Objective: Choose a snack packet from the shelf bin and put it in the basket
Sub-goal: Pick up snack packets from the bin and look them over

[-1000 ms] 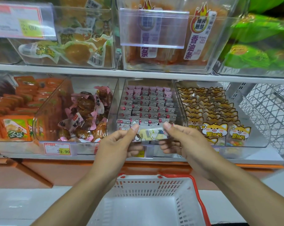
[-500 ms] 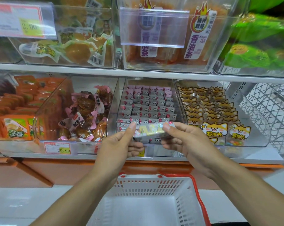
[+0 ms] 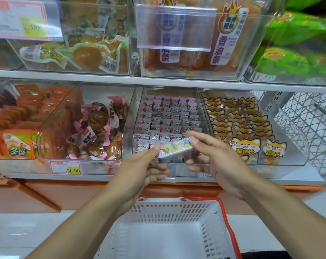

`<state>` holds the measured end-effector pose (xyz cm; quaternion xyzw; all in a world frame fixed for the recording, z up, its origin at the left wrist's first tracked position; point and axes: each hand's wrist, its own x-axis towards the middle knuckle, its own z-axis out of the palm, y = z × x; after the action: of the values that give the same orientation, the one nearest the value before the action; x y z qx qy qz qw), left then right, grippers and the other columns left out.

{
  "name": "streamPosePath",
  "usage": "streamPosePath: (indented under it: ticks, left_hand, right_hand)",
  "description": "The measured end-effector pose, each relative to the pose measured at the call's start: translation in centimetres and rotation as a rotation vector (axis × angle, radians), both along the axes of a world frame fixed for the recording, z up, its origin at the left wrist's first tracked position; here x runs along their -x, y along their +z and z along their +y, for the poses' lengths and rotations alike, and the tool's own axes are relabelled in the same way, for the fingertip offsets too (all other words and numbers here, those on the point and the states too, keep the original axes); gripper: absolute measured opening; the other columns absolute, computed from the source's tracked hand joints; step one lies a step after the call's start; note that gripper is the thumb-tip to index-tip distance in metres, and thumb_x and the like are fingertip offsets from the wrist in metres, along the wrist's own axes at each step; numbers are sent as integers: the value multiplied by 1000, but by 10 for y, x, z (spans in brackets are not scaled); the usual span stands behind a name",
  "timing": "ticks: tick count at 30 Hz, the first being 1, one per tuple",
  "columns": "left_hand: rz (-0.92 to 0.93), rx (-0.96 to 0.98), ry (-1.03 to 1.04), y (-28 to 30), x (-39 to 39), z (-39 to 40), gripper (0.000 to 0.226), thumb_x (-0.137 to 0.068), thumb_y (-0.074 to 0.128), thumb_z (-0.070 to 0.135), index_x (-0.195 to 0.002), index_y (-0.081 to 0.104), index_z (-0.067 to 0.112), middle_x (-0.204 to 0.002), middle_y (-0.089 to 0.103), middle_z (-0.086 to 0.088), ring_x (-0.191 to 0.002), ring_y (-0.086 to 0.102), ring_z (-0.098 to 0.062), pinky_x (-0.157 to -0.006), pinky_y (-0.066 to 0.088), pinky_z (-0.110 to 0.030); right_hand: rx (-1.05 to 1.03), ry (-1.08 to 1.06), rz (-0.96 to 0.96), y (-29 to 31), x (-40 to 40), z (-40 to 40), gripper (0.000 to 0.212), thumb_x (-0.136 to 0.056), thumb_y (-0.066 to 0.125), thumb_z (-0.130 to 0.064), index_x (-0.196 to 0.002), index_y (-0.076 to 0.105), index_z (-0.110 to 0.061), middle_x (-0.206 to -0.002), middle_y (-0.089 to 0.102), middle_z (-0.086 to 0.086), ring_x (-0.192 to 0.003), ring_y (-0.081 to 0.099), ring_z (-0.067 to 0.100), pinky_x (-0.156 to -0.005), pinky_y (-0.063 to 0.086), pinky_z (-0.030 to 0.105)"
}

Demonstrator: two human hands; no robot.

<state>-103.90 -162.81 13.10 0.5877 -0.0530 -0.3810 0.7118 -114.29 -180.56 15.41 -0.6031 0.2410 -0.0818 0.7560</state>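
Note:
A small pale snack packet with yellow print is held between both hands in front of the clear shelf bin of pink and grey packets. My left hand pinches its left end. My right hand pinches its right end, which is tilted higher than the left. Below the hands stands a white basket with a red rim, nothing inside it.
Neighbouring clear bins hold brown pink-wrapped snacks on the left and cat-print packets on the right. Orange packets fill the far left. An upper shelf carries more bins. A wire rack stands at right.
Both hands have turned the packet, tilting its right end up and back toward the bin. The hands stay at about the same place above the basket.

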Motion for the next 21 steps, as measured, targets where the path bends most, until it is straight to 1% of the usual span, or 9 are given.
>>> streamPosePath:
  ticks: [1,3,5,6,9,12,15,18,21]
  left_hand:
    - [-25,14,-22,1,1,0,35,-68,75,53,-68,77,18,-83,76,-11,-83,77,-25,-68,60,-25]
    - [-126,13,-38,2,4,-2,31,-75,74,50,-91,82,24,-96,79,-2,-90,77,-23,-73,61,-24]
    - [-375,-94,-24,0,6,-3,21,-87,73,42,-104,77,30,-100,78,5,-92,75,-21,-77,61,-26]
    - [-539,-168,-28,-2,7,-3,16,-90,72,40,-105,74,37,-101,76,14,-92,72,-14,-78,60,-25]
    - [-935,-383,-137,-9,12,-2,20,-88,67,53,-108,63,52,-109,62,36,-109,55,12,-87,44,-11]
    - [-1172,-497,-257,-16,15,-3,37,-89,62,58,-125,56,50,-119,44,42,-123,34,21,-98,27,-6]
    - [-1294,-567,-294,-21,14,-2,51,-91,64,56,-139,48,47,-140,38,34,-133,20,16,-117,13,-18]
    - [-1336,-611,-322,-24,12,-3,63,-92,61,58,-149,37,47,-157,26,28,-148,1,6,-111,-12,-14]
    - [-1356,-628,-382,-28,10,-3,67,-93,61,56,-152,31,46,-163,19,23,-150,-7,4,-110,-22,-14]
  right_hand:
    - [57,-17,-43,0,-1,-2,34,-92,69,-26,-124,70,-34,-100,76,10,-77,70,21,-69,59,29]
    - [244,-92,-147,1,-2,-6,36,-96,67,-20,-128,66,-34,-107,76,6,-81,72,17,-72,61,32]
    - [460,-220,-228,6,-3,-15,26,-97,66,-21,-122,67,-28,-104,76,-3,-89,74,18,-77,63,35]
    - [575,-293,-239,9,-3,-21,23,-97,67,-23,-119,67,-27,-102,76,-8,-91,74,17,-77,63,35]
    - [908,-405,-177,15,-3,-39,23,-94,71,-31,-117,68,-29,-101,74,-11,-92,70,12,-83,59,42]
    - [1148,-308,-53,13,-5,-48,29,-93,72,-30,-120,67,-24,-108,68,-4,-99,64,18,-90,54,43]
    - [1383,-132,101,8,-7,-49,35,-94,70,-32,-127,65,-23,-120,65,-1,-118,53,20,-101,39,31]
    - [1512,-54,131,7,-9,-47,36,-94,69,-35,-128,65,-25,-119,66,-4,-117,49,20,-100,39,38]
    - [1689,44,239,7,-16,-46,34,-97,63,-37,-130,64,-30,-126,64,-7,-119,47,22,-100,35,41]
